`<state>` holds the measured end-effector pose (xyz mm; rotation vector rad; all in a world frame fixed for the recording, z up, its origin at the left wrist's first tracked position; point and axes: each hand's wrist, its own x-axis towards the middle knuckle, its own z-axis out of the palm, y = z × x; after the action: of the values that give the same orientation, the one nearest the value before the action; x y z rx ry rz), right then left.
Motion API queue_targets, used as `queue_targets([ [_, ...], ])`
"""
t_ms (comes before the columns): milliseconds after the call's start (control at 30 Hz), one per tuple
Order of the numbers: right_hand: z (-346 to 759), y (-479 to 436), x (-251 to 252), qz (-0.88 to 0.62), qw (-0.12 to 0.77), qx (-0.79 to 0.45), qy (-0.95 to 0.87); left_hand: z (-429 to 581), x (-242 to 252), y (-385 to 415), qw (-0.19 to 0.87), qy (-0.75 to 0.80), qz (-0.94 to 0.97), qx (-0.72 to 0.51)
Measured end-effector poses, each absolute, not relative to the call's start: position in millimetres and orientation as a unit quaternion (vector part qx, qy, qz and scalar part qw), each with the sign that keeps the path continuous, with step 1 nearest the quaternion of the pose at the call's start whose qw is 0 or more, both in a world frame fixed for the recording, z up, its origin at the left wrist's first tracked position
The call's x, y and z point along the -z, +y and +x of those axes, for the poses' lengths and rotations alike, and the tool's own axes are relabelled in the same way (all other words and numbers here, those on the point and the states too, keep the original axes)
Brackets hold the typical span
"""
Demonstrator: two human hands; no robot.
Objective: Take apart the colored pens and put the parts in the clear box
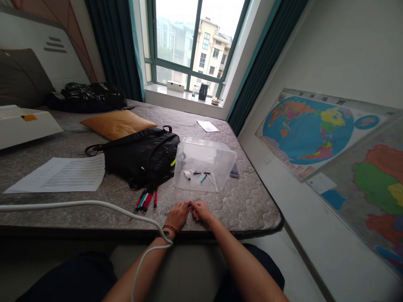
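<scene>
Two bare forearms reach forward from the bottom of the view, the left hand (178, 216) and right hand (201, 212) meeting at the near edge of a grey quilted mattress (245, 209). The grip is pressed together, fingertips bunched and apparently pinching a thin dark sliver (190, 205), too small to identify. Red and black cord bracelets (170, 229) circle the left wrist, and a smooth white cable (94, 203) runs across the mattress and down past that wrist.

Just left of the grip lies a bundle of slim red, black and teal pens (145, 200). Ahead of the grip sits a clear plastic box (204, 153), with small pen parts (197, 174) showing through it. Farther left are a black fabric backpack (141, 157) and a white printed sheet (63, 176), and beyond them an orange cushion (116, 123).

The sliver could slip over the mattress edge, so close to the fingers, and a tug on the cable could snag the pens. No brand is readable; the sheet's lines are too small to read.
</scene>
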<state>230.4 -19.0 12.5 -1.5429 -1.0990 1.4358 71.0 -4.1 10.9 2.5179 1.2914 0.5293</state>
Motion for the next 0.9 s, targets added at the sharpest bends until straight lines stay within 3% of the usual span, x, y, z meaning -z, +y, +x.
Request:
queue_targets([
  [300, 231, -17, -7, -0.607, 0.403, -0.552, -0.405, 73, -17, -6, 0.133, 0.427, 0.873, -0.195],
  [533, 234, -19, -5, -0.607, 0.523, -0.519, -0.297, 72, -13, -3, 0.114, 0.443, 0.871, -0.178],
  [900, 236, -19, -9, -0.605, 0.479, -0.538, -0.340, 74, -7, 0, 0.129, 0.441, 0.876, -0.146],
])
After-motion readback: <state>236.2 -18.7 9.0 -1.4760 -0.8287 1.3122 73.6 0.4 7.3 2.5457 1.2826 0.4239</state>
